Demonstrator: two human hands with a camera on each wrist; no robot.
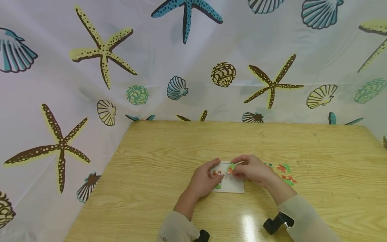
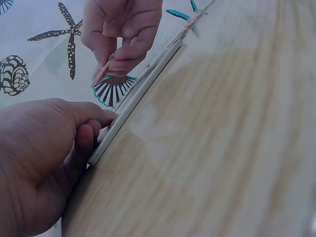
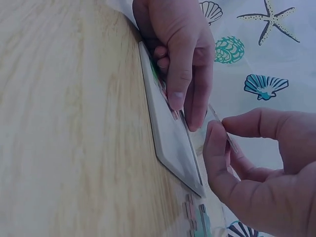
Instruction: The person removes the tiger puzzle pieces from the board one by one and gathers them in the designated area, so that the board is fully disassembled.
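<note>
A white puzzle board lies flat on the table, with orange, white and green jigsaw pieces fitted along its left side. My left hand grips the board's left edge, its thumb lying over the fitted pieces. In the left wrist view, the lower fingers are curled against the board's edge. Above the board, my right hand pinches a green and orange jigsaw piece between thumb and fingers. The right wrist view shows this piece edge-on, tilted and apart from the board.
Loose jigsaw pieces, one at the back and one nearer, lie right of the board, partly behind my right forearm. The wood-grain table extends around them. A sheet printed with starfish and shells hangs behind.
</note>
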